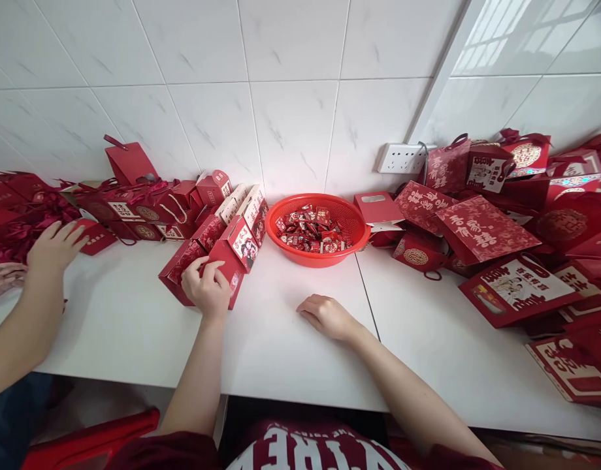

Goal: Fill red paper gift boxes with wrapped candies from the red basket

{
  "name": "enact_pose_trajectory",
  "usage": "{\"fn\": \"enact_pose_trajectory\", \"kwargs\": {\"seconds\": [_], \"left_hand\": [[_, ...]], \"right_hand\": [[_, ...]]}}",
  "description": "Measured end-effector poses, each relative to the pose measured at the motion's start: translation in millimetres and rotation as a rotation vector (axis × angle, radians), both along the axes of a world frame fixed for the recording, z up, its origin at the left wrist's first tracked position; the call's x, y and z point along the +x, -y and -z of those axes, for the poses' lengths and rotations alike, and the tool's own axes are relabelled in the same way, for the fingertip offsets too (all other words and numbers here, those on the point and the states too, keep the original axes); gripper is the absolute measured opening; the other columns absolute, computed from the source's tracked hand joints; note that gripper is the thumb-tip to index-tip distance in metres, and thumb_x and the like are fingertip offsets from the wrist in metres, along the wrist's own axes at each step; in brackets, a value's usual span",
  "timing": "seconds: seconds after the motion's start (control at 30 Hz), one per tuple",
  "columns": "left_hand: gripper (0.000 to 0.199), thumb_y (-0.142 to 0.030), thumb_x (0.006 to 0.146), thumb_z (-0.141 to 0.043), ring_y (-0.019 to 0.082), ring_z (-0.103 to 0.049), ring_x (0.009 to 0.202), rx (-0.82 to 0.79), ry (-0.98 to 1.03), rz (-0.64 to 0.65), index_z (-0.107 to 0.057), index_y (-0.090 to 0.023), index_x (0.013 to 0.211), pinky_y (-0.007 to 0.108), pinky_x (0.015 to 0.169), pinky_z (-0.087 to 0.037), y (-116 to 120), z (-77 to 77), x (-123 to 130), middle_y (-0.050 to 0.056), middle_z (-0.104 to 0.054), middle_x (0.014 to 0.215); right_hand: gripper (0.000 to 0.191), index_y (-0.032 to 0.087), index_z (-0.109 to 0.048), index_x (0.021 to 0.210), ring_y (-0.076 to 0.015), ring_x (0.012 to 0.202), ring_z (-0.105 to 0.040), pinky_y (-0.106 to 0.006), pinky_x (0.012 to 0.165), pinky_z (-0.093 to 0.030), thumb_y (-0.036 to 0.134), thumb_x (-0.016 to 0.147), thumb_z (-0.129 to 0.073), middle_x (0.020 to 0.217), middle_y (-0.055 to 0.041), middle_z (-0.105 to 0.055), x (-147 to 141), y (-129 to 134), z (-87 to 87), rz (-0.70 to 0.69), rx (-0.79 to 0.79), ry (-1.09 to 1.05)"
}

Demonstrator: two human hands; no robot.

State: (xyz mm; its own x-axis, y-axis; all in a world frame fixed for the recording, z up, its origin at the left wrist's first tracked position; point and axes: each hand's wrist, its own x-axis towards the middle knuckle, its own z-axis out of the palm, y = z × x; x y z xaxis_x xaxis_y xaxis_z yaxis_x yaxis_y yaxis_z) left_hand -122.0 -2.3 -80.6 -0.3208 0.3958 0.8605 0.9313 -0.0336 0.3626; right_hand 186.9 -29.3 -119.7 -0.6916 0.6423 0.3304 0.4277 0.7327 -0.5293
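My left hand (207, 287) rests on the near end of a group of red gift boxes (225, 256), its fingers curled over the top of one; whether it grips the box is hard to tell. On the white table (291, 352) lies my right hand (327, 316), fingers folded together and pointing left, with no object visible in it. Beyond it, near the wall, a red plastic basket (317, 260) holds many small red wrapped pieces. Patterned boxes with white tops (253, 215) stand just left of the basket.
At the left, another person's hand (55, 248) is beside a small red box (95, 236). More red boxes line the wall behind. Piled boxes (520, 281) fill the right side. A white power strip (402, 158) is on the wall.
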Motion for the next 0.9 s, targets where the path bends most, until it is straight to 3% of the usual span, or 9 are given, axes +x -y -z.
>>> {"fn": "enact_pose_trajectory", "kwargs": {"seconds": [0.1, 0.17, 0.23, 0.3, 0.4, 0.47, 0.6, 0.73, 0.9], "left_hand": [[0.023, -0.015, 0.083, -0.055, 0.030, -0.054, 0.114, 0.004, 0.024, -0.015, -0.076, -0.020, 0.093, 0.048, 0.103, -0.035, 5.1, -2.5, 2.2, 0.015, -0.062, 0.117], [0.022, -0.019, 0.082, -0.061, 0.034, -0.046, 0.128, 0.035, -0.002, -0.025, -0.074, -0.020, 0.099, 0.057, 0.113, -0.021, 10.9, -3.3, 9.3, 0.016, -0.060, 0.125], [0.021, -0.022, 0.082, -0.063, 0.036, -0.041, 0.134, -0.021, -0.084, 0.068, -0.073, -0.021, 0.101, 0.063, 0.117, -0.006, 17.0, -1.6, 23.1, 0.015, -0.058, 0.128], [0.023, -0.024, 0.086, -0.058, 0.033, -0.046, 0.132, -0.288, -0.228, 0.316, -0.071, -0.023, 0.105, 0.060, 0.119, -0.007, 20.5, 4.1, 42.8, 0.013, -0.060, 0.128], [0.029, -0.026, 0.093, -0.049, 0.025, -0.056, 0.123, -0.735, -0.378, 0.624, -0.067, -0.025, 0.116, 0.045, 0.116, -0.031, 15.5, 20.2, 72.1, 0.009, -0.063, 0.126], [0.033, -0.029, 0.095, -0.046, 0.025, -0.057, 0.123, -0.818, -0.365, 0.623, -0.063, -0.021, 0.122, 0.041, 0.111, -0.038, 4.2, 33.1, 82.3, 0.010, -0.062, 0.129], [0.049, -0.038, 0.095, -0.048, 0.026, -0.038, 0.143, -0.882, -0.296, 0.539, -0.050, -0.018, 0.140, 0.044, 0.120, -0.028, -29.0, 50.8, 74.8, 0.012, -0.045, 0.151], [0.051, -0.045, 0.096, -0.047, 0.024, -0.030, 0.148, -0.945, -0.271, 0.503, -0.047, -0.027, 0.144, 0.043, 0.123, -0.019, -57.0, 53.5, 60.4, 0.003, -0.039, 0.158], [0.059, -0.053, 0.097, -0.042, 0.028, -0.023, 0.151, -0.990, -0.236, 0.408, -0.041, -0.027, 0.149, 0.046, 0.123, -0.018, -68.4, 52.9, 58.3, 0.006, -0.030, 0.162]], "right_hand": [[0.023, 0.021, -0.068, 0.104, -0.0202, 0.093, -0.066, -0.035, 0.085, -0.052, 0.014, 0.096, -0.048, 0.100, -0.0064, -0.072, -0.5, -2.8, 3.4, 0.008, -0.037, -0.052], [0.023, 0.021, -0.068, 0.103, -0.0183, 0.093, -0.067, -0.033, 0.085, -0.052, 0.012, 0.095, -0.049, 0.101, -0.0050, -0.072, -0.5, -5.2, 5.6, 0.018, -0.053, -0.077], [0.023, 0.021, -0.069, 0.103, -0.0166, 0.092, -0.067, -0.031, 0.085, -0.053, 0.011, 0.094, -0.050, 0.102, -0.0040, -0.071, -0.4, -7.8, 7.9, 0.029, -0.075, -0.107], [0.023, 0.021, -0.069, 0.102, -0.0158, 0.091, -0.067, -0.029, 0.084, -0.053, 0.010, 0.094, -0.050, 0.102, -0.0037, -0.071, -0.7, -10.2, 10.0, 0.043, -0.096, -0.135], [0.023, 0.021, -0.070, 0.101, -0.0158, 0.091, -0.067, -0.029, 0.086, -0.053, 0.009, 0.093, -0.051, 0.103, -0.0040, -0.071, -1.6, -12.8, 12.1, 0.059, -0.124, -0.167], [0.023, 0.020, -0.070, 0.101, -0.0161, 0.091, -0.067, -0.030, 0.087, -0.053, 0.010, 0.093, -0.052, 0.102, -0.0047, -0.072, -2.2, -13.8, 12.3, 0.065, -0.136, -0.180], [0.022, 0.020, -0.071, 0.100, -0.0166, 0.090, -0.068, -0.030, 0.086, -0.053, 0.010, 0.093, -0.053, 0.101, -0.0052, -0.072, -3.0, -14.5, 11.7, 0.065, -0.153, -0.195], [0.022, 0.020, -0.072, 0.098, -0.0167, 0.090, -0.067, -0.031, 0.086, -0.053, 0.010, 0.092, -0.053, 0.101, -0.0046, -0.071, -3.4, -14.5, 11.7, 0.064, -0.167, -0.209], [0.022, 0.021, -0.072, 0.098, -0.0164, 0.088, -0.067, -0.030, 0.084, -0.053, 0.010, 0.091, -0.054, 0.100, -0.0047, -0.071, -3.5, -14.8, 12.4, 0.070, -0.193, -0.219]]}}
